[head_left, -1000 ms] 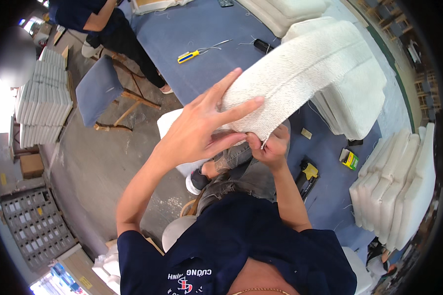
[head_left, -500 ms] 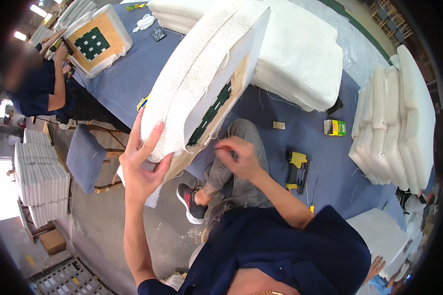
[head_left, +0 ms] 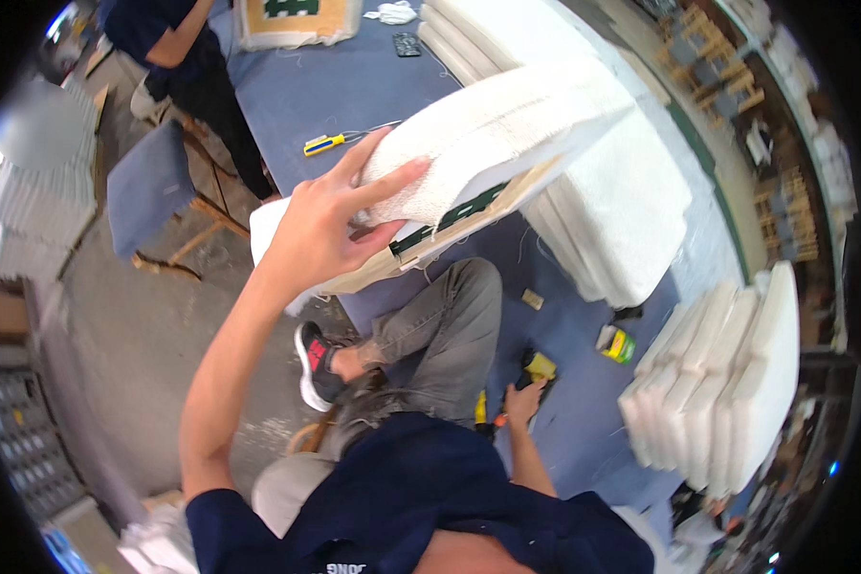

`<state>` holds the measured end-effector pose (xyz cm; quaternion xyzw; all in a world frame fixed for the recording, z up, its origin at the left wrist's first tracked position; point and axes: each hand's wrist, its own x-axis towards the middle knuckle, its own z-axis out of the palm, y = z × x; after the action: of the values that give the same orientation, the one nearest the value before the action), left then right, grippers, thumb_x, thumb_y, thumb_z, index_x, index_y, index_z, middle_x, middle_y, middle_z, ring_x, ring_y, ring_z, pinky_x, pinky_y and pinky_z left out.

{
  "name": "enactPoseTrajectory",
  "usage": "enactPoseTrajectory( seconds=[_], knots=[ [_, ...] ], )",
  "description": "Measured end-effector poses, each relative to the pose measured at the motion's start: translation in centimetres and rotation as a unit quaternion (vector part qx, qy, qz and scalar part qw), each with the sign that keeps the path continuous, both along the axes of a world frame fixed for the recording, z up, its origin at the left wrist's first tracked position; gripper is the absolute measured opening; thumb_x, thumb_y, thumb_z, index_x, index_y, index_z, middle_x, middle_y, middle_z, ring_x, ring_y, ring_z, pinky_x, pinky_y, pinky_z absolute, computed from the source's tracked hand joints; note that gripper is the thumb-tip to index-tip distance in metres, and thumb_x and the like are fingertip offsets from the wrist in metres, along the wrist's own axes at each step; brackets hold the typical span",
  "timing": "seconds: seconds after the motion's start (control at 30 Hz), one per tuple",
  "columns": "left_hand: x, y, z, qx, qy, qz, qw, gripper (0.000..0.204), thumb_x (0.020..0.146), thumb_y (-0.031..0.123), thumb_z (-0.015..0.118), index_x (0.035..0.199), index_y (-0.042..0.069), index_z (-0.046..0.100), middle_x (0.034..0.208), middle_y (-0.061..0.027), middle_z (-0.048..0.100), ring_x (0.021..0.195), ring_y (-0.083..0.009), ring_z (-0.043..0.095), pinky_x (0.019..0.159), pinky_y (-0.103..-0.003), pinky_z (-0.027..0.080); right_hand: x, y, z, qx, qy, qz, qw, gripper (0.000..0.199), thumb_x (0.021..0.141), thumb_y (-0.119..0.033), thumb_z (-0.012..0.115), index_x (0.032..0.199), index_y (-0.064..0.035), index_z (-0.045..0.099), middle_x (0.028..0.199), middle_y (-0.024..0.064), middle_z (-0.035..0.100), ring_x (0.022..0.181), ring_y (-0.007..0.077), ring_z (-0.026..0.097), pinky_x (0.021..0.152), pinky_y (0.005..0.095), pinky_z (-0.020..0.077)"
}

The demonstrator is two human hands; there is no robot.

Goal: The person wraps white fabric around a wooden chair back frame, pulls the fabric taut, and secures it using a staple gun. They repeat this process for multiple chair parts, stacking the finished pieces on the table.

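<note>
My left hand (head_left: 330,220) is closed on the near corner of a white upholstered seat cushion (head_left: 493,110), fingers on the fabric and thumb below. The cushion stands tilted above my lap, its underside turned partly to the right. That underside shows a wooden frame and dark green webbing (head_left: 450,218), with loose fabric along the edge. Down on the blue table to my right, my right hand (head_left: 522,400) is wrapped round a yellow and black staple gun (head_left: 541,365). Part of the gun is hidden by the hand.
A yellow-handled screwdriver (head_left: 323,144) lies beyond my left hand. White cushions are stacked behind (head_left: 631,210) and at right (head_left: 713,383). A small green and yellow box (head_left: 615,344) and a small block (head_left: 532,299) lie between. A co-worker (head_left: 177,48) stands far left, near a blue-seated chair (head_left: 150,187).
My right hand has left the cushion's edge and taken hold of the staple gun. The cushion leans further right, still in my left hand. The whole view has turned.
</note>
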<state>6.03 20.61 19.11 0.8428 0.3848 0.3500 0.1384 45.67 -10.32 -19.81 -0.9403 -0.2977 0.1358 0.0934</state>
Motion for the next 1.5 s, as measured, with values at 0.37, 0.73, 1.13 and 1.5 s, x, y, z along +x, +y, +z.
enactPoseTrajectory(
  seconds=[0.37,0.73,1.13,1.5],
  knots=[
    [-1.6,-0.3,-1.6,0.008,-0.010,0.007,1.000,0.070,0.080,0.017,0.083,0.143,0.037,0.061,0.148,-0.0210,0.053,0.084,-0.0308,0.075,0.078,-0.039,0.062,-0.3,7.7,18.1,0.280,0.424,0.006,0.861,0.029,0.087,-0.002,0.068,0.115,0.0038,0.063,0.076,0.0023,0.058,0.060,0.0133,0.055,0.055,0.0307,0.0482],
    [-1.6,0.4,-2.9,0.052,-0.005,0.013,0.999,0.071,0.081,0.017,0.082,0.144,0.038,0.059,0.148,-0.0210,0.053,0.091,-0.0339,0.074,0.080,-0.040,0.062,-15.2,17.7,30.7,0.395,0.191,0.468,0.767,0.026,0.083,-0.004,0.075,0.107,0.0044,0.068,0.078,0.0094,0.070,0.065,0.0143,0.067,0.062,0.0299,0.0521],
    [-2.1,0.4,-3.1,0.055,-0.005,0.023,0.998,0.082,0.075,0.009,0.083,0.146,0.041,0.057,0.149,-0.0212,0.052,0.093,-0.0335,0.073,0.082,-0.041,0.061,-20.0,21.9,33.0,0.457,0.142,0.556,0.680,0.045,0.086,-0.010,0.072,0.126,0.0091,0.065,0.093,0.0173,0.076,0.076,0.0189,0.075,0.066,0.0266,0.0536],
    [-3.1,0.0,-2.1,0.003,-0.002,0.031,1.000,0.086,0.070,0.001,0.081,0.146,0.033,0.058,0.151,-0.0241,0.049,0.111,-0.0425,0.067,0.088,-0.046,0.059,-20.8,22.3,34.1,0.361,0.199,0.517,0.750,0.055,0.068,-0.032,0.082,0.113,-0.0033,0.066,0.074,0.0204,0.066,0.071,0.0424,0.068,0.062,0.0438,0.0518]
  ],
)
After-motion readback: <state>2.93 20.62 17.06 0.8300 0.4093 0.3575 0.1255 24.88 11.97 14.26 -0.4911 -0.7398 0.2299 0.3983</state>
